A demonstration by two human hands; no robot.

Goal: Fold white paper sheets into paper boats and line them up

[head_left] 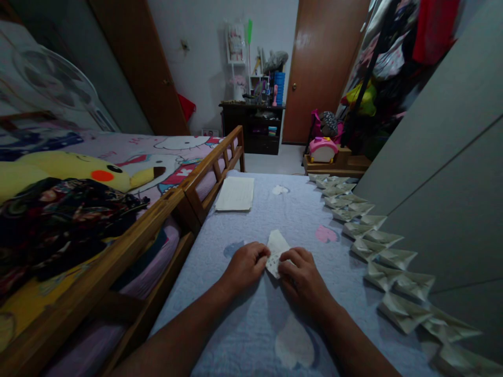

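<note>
A small folded piece of white paper lies on the pale blue quilt in front of me. My left hand pinches its left edge with curled fingers. My right hand presses on its lower right part, fingers closed over it. The paper's upper tip sticks out between the two hands. Both forearms reach in from the bottom of the view.
A stack of flat paper sheets lies farther up the quilt. Several folded paper boats line the right edge along a grey wall. A wooden bed rail and a second bed with a yellow plush toy are on the left.
</note>
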